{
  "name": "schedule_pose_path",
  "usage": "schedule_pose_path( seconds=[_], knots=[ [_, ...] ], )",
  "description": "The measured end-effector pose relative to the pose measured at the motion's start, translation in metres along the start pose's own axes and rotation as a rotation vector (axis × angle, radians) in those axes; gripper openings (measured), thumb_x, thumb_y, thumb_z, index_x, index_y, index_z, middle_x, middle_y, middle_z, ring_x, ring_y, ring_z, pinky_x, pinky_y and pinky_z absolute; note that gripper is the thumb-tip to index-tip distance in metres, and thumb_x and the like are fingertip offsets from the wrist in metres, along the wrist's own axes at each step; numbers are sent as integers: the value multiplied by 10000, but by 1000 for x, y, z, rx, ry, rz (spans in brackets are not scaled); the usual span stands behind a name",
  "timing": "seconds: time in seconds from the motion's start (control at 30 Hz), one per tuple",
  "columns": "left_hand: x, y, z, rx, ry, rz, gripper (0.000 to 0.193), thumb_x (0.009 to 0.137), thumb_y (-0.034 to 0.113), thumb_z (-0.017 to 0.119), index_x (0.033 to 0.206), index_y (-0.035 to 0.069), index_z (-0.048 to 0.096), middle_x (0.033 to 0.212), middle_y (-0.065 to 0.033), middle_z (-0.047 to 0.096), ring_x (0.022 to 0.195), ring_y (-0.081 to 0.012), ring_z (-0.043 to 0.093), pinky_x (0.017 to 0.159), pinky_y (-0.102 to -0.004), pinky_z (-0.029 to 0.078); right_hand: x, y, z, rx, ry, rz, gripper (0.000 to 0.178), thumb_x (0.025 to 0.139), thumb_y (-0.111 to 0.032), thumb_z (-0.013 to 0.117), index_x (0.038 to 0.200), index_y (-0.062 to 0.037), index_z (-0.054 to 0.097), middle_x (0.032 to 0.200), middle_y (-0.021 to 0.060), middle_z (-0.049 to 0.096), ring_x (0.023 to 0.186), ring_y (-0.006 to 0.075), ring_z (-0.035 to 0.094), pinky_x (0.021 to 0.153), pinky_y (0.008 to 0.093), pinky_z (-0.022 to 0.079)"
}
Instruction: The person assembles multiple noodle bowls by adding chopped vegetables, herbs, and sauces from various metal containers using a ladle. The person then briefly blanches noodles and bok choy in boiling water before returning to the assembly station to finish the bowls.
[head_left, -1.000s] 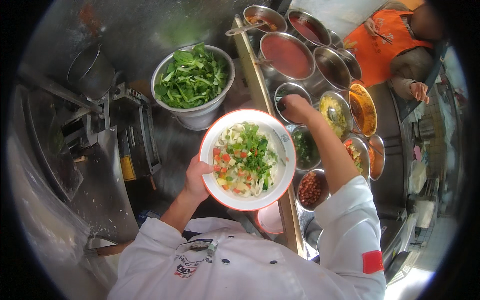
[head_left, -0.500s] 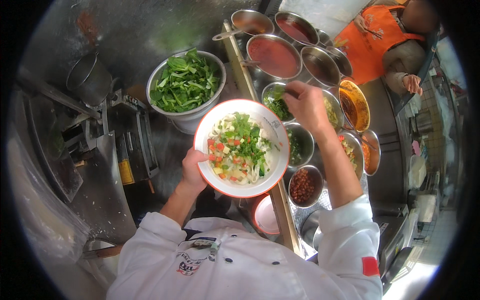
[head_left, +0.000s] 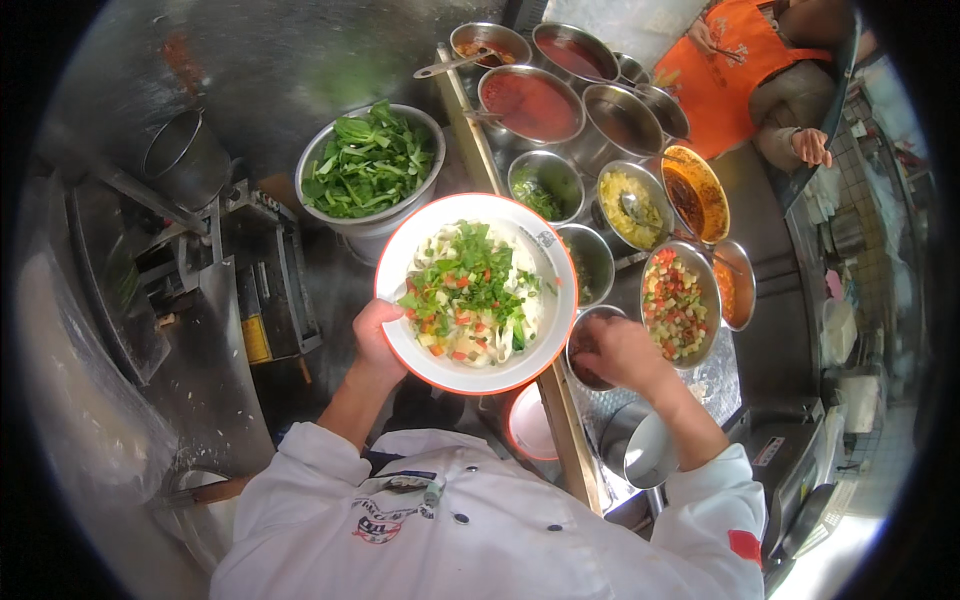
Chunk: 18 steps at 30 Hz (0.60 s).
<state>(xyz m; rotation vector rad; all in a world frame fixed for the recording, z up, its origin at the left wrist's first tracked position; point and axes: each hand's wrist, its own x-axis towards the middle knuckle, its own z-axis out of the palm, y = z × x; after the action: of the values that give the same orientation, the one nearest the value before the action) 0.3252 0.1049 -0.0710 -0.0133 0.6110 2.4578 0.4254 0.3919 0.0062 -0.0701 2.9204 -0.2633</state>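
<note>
My left hand [head_left: 378, 335] is closed on the rim of a white bowl [head_left: 400, 350] with an orange edge, thumb over its left side. Pale noodles [head_left: 500, 340] lie in it, topped with chopped green herbs [head_left: 470, 245] and diced red and yellow vegetables. To the right of the bowl, my right hand [head_left: 630, 352] reaches down into a small steel bowl [head_left: 597, 313] of brown bean-like or nut-like pieces. Its fingers are curled, and their tips and whatever they grip are hidden.
Steel bowls hold diced vegetables [head_left: 682, 305], yellow chopped topping [head_left: 632, 208], herbs [head_left: 540, 195] and red sauce [head_left: 530, 105]. A pot of leafy greens [head_left: 370, 165] stands behind left. A wooden edge [head_left: 572, 430] borders the counter. Across it is a person in an orange apron [head_left: 735, 70].
My right hand has moved from the herb bowl down toward me, into the bowl of brown pieces. More green now covers the noodles. The held bowl has shifted slightly left.
</note>
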Motion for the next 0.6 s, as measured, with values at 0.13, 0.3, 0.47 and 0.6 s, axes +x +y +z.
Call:
schedule_pose_path(
  seconds=[0.13, 0.3, 0.47, 0.6],
  knots=[
    [-9, -1, 3, 30, 89, -9, 627, 716, 210, 416, 1281, -61, 411, 1250, -191, 505, 1145, -301, 501, 998, -400, 380, -4, 17, 38, -123, -135, 4, 271, 780, -208, 606, 929, 16, 568, 878, 235, 627, 841, 380, 611, 767, 446, 498],
    [-19, -4, 7, 44, 69, 15, 603, 727, 217, 420, 1260, -65, 429, 1231, -190, 521, 1131, -292, 512, 991, -395, 387, -2, 33, 35, 176, -69, 29, 176, 739, -174, 635, 808, -18, 595, 798, 217, 628, 799, 383, 608, 744, 453, 493],
    [-27, -7, 10, 88, 122, 23, 583, 735, 221, 422, 1237, -74, 444, 1188, -191, 549, 1088, -283, 541, 971, -385, 407, -1, 29, 38, 152, 26, -7, 213, 736, -210, 653, 828, -24, 604, 823, 220, 634, 806, 385, 605, 749, 458, 488],
    [-28, -10, 12, 67, 99, 28, 578, 736, 222, 425, 1227, -82, 450, 1180, -194, 553, 1074, -282, 550, 961, -384, 415, 5, 28, 54, 128, -88, -66, 231, 745, -211, 640, 869, -20, 600, 822, 225, 630, 831, 389, 601, 755, 475, 480]
  ],
)
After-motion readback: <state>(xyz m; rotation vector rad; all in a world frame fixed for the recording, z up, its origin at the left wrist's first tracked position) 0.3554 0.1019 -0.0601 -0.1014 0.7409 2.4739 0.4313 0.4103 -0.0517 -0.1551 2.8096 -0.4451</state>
